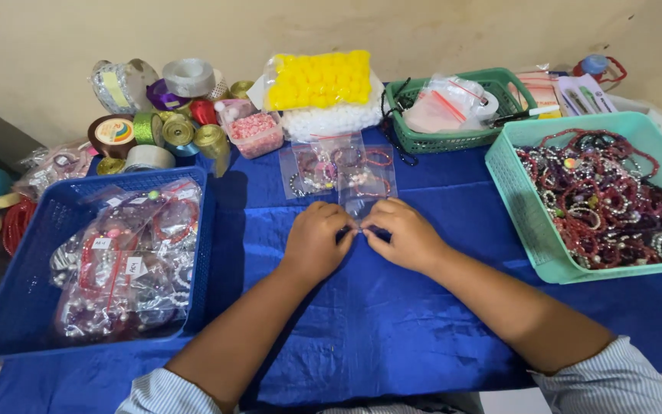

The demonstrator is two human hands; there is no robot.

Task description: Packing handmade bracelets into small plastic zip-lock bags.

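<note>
A small clear bag (363, 201) lies on the blue cloth of the desk (392, 322), its near edge pinched between both hands. The left hand (317, 239) and right hand (406, 236) meet fingertip to fingertip over that edge, hiding what is inside. Just beyond the bag lie two or three more clear bags (323, 165) with bracelets; they overlap, so the count is unsure. Left of the bag stands a blue basket (17, 291) of bagged bracelets; right, a mint basket (519, 207) of loose ones, cut off by the frame. Behind, a green basket (453, 142).
</note>
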